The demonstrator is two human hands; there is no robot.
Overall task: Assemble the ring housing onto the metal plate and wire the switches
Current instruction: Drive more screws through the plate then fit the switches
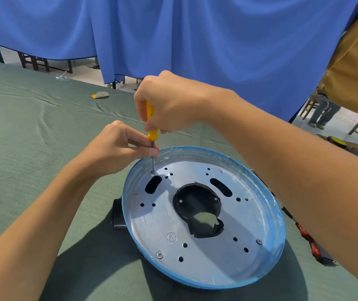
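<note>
Yellow screwdriver (152,135) half hidden in right hand (170,103)

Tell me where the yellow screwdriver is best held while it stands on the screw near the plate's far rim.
Grip the screwdriver by its thick yellow handle from above, as the right hand does: it stands nearly upright, so downward pressure goes into the screw. Steady the thin shaft from the left, where the left hand pinches it, since the blue rim stands close behind.
</note>
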